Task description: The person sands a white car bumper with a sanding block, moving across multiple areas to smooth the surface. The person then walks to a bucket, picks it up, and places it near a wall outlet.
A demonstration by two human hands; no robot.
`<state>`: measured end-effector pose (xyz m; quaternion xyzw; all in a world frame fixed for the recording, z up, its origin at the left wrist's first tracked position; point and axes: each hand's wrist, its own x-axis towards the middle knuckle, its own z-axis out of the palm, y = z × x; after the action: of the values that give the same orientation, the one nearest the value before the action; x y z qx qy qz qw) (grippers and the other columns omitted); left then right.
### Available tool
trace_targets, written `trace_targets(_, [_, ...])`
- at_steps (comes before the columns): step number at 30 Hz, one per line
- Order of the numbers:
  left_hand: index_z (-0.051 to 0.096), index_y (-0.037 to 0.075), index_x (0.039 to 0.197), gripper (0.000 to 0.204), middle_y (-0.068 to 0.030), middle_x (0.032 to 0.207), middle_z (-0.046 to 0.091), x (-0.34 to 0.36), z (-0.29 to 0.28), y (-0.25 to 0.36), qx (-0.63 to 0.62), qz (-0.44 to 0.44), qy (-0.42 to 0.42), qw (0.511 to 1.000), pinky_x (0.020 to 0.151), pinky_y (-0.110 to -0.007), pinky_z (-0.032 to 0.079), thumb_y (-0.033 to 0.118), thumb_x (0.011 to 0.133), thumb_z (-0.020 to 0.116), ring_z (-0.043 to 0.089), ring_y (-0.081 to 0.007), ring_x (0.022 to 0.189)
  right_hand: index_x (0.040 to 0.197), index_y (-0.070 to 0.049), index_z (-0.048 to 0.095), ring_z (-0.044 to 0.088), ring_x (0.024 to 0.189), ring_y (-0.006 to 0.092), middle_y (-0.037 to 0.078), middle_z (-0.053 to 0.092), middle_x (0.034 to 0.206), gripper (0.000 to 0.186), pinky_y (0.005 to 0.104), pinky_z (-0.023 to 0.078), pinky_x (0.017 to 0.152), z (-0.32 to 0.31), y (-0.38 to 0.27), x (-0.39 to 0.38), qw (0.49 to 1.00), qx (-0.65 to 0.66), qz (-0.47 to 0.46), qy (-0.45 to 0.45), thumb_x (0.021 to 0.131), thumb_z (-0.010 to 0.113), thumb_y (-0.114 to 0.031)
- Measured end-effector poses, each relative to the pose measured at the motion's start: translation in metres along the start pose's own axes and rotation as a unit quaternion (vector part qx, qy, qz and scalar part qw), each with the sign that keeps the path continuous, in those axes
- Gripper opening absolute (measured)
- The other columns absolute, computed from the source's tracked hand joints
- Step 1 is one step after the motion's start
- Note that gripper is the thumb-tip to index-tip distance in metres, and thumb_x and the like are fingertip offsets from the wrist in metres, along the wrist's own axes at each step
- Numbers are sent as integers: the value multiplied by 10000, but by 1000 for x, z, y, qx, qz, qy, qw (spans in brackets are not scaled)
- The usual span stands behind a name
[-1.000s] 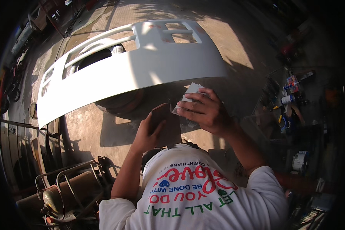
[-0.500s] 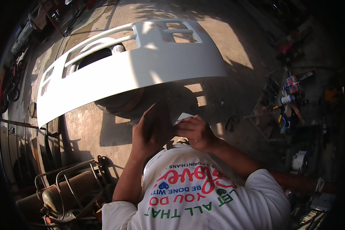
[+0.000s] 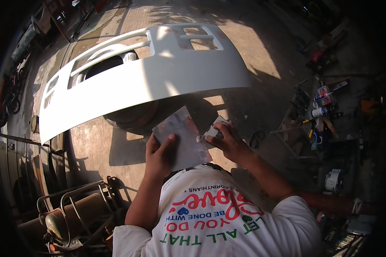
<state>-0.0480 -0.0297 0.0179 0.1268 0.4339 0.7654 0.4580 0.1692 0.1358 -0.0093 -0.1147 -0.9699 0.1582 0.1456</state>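
My left hand [image 3: 160,153] grips a thin flat grey board [image 3: 180,135] by its left edge, thumb lying on top. Pinkish and whitish smears run along the board's right side. Close to that edge, my right hand [image 3: 230,144] pinches a small pale putty spreader [image 3: 212,129]; a whitish dab shows at its near corner. Whether the spreader touches the board, I cannot tell. Beyond both hands lies a long white vehicle bumper [image 3: 188,70] with rectangular openings and a few reddish patches. A dark tire [image 3: 133,115] sits beneath it.
At the lower left stands a metal-framed cart with a rusty cylinder [image 3: 88,210]. Along the right are a tape roll [image 3: 333,180], a white-and-blue can [image 3: 318,112] and several hand tools. A dark loop-shaped item [image 3: 257,139] lies on the concrete floor.
My left hand has turned the board from a dark, steeply tilted position so its smeared face shows. The right hand and spreader have shifted slightly right, away from the left hand.
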Motion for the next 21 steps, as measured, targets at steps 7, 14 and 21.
trace_targets(7, [524, -24, 1343, 397, -165, 1130, 707, -1, 5, -8, 345, 177, -3, 922, 917, -309, 508, -48, 948, 562, 681, -211, 1051, 1213, -228, 710, 533, 1239, 280, 85, 568, 1253, 570, 530, 371, 1103, -43, -45, 28, 998, -6, 13, 65, 745, 598, 76])
trace_targets(14, [484, -10, 1401, 538, -232, 1186, 675, 12, -2, 2, 342, 231, -29, 910, 964, -326, 502, -84, 873, 559, 674, -236, 1147, 1248, -203, 708, 549, 1222, 289, 89, 589, 1249, 602, 530, 376, 1092, -33, -32, 21, 998, 42, -18, 40, 729, 591, 78])
trace_targets(21, [521, -45, 1371, 484, -156, 1236, 671, 20, 13, 26, 276, 166, -23, 946, 1025, -340, 470, -60, 887, 544, 640, -220, 1152, 1227, -221, 720, 553, 1223, 276, 71, 587, 1247, 616, 553, 378, 1083, -20, -27, 30, 999, 26, -30, 15, 717, 576, 91])
